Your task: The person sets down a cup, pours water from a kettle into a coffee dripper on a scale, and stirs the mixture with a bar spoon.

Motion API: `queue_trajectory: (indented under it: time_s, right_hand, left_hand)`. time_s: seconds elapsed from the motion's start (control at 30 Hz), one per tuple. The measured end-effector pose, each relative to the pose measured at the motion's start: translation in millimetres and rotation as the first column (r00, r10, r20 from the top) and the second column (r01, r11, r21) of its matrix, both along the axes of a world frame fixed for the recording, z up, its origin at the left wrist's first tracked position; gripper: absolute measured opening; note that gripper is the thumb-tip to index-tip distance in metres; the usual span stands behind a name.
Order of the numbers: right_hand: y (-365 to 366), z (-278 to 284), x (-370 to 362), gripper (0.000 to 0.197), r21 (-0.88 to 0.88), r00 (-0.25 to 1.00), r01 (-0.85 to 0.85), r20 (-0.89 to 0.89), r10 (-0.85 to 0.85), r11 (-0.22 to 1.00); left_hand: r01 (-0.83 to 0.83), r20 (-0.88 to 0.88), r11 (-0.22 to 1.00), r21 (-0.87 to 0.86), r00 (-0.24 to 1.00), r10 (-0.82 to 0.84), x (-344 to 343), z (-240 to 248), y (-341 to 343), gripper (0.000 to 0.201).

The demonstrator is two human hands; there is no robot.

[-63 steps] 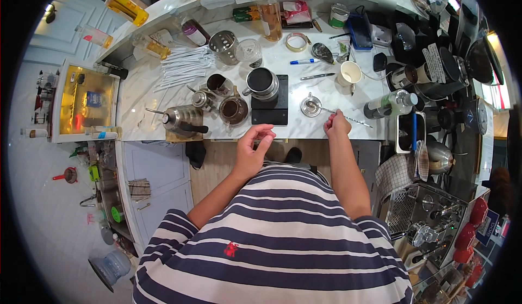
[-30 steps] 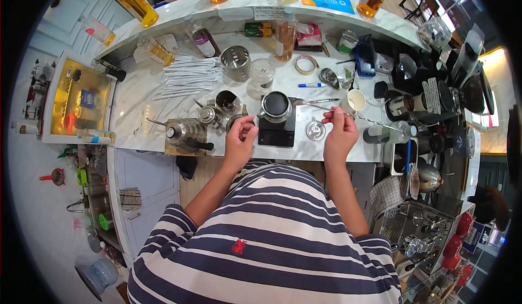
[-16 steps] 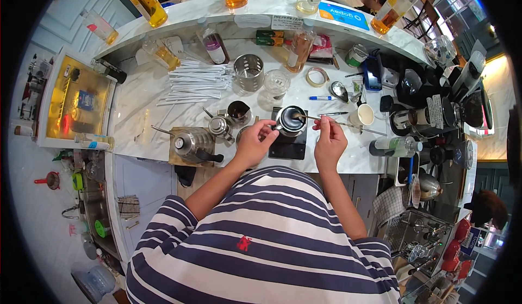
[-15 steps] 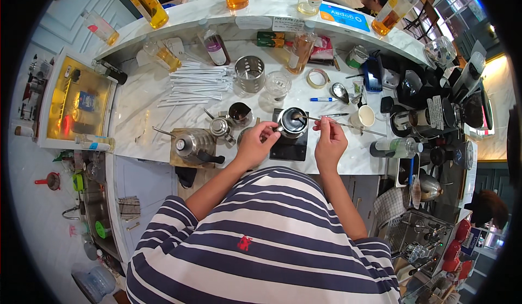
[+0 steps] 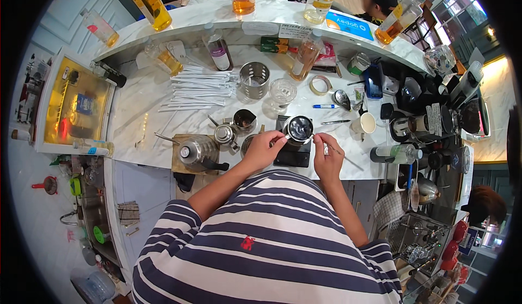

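A round metal cup with dark contents stands on a black scale in front of me. My left hand is closed at the cup's left side, its thumb and fingertips pinching the edge there. My right hand is closed around a thin long-handled spoon, which slants down to the right across the counter. The right fingertips are right beside the cup's right edge; I cannot tell whether they grip it too. Left of the scale are a small metal pot and a metal jug with dark liquid.
A gooseneck kettle stands on a wooden board at the left. Behind are white straws, a perforated metal canister, a clear cup and a tape roll. A paper cup and a lying bottle are at the right.
The spoon has come out of the cup and now points down to the right. My right hand has moved down and left, close to the cup. My left hand now pinches the cup's edge.
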State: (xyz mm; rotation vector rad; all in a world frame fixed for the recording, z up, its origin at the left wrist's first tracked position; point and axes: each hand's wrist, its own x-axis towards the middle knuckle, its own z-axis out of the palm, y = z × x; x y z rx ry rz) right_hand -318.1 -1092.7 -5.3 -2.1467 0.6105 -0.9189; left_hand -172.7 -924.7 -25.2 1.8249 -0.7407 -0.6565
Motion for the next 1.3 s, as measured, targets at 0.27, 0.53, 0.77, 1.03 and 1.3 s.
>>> queue_trajectory:
  time_s: [0.27, 0.53, 0.77, 1.03, 1.3]
  right_hand:
    - [8.3, 17.4, 0.4, 0.011, -0.206, 0.982, -0.188, -0.066, 0.178, 0.96]
    - [4.1, 9.4, -6.0, 0.008, -0.203, 0.993, -0.079, -0.098, 0.06, 0.976]
    - [8.0, 9.5, 0.9, 0.007, -0.153, 0.995, -0.09, -0.047, 0.084, 0.984]
    - [9.3, 18.5, -0.7, 0.012, -0.188, 0.99, -0.131, -0.081, 0.118, 0.973]
    - [3.1, 18.4, -8.5, 0.01, -0.191, 0.989, -0.142, -0.077, 0.129, 0.971]
  left_hand:
    - [0.035, 0.065, 0.999, -0.02, 0.997, -0.034, 4.3, 0.7, -3.8, 0.021]
    - [0.03, 0.054, 0.998, -0.058, 0.998, -0.027, 2.2, -3.9, -1.3, 0.023]
    - [0.03, 0.052, 0.996, -0.082, 0.998, -0.026, 2.9, -6.5, -1.2, 0.024]
    - [0.034, 0.037, 0.998, -0.061, 0.999, -0.032, 6.0, -2.7, 1.5, 0.023]
    - [0.079, 0.01, 0.995, -0.057, 0.997, -0.078, 17.2, 0.3, -0.1, 0.024]
